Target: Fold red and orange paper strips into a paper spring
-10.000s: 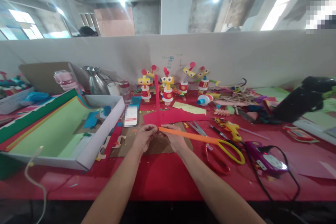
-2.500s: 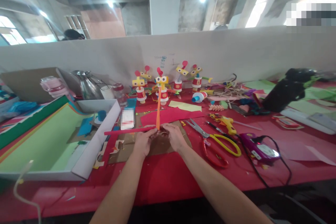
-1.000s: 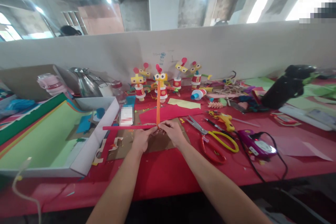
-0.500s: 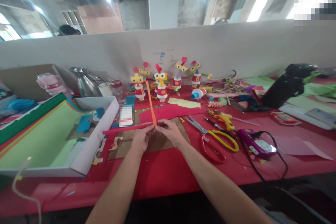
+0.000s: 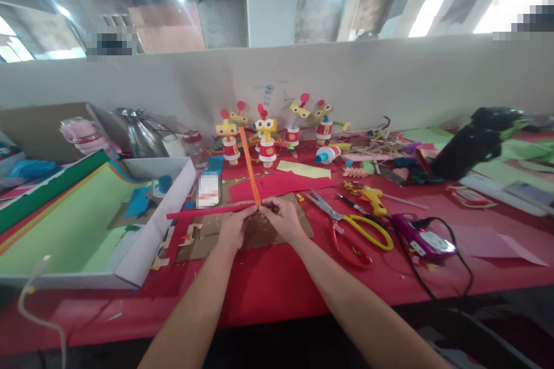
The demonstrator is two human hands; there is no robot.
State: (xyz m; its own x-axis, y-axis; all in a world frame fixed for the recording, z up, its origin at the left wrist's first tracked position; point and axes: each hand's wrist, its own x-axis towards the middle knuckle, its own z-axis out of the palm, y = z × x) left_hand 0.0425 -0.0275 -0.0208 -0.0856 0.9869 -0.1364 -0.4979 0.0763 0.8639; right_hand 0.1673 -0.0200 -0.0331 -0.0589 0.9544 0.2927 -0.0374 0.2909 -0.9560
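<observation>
A red paper strip (image 5: 194,213) and an orange paper strip (image 5: 248,164) meet at my fingertips, roughly at right angles. The red one runs out to the left; the orange one points up and away from me. My left hand (image 5: 234,228) pinches the strips close to where they join. On the other side of that joint, my right hand (image 5: 279,219) closes its thumb and fingers on the orange strip's near end. Both hands are over a brown cardboard sheet (image 5: 203,245) on the red-covered table. How the two ends overlap is hidden by my fingers.
Scissors (image 5: 341,219) with red and yellow handles lie right of my hands, beside a yellow glue gun (image 5: 376,202) and a purple power socket (image 5: 424,236). Several paper-cup figures (image 5: 267,150) stand behind. A white box (image 5: 130,271) of coloured paper is at left.
My hands stay together in nearly the same place. The strips have shifted only slightly, with the red one's free end a little farther left.
</observation>
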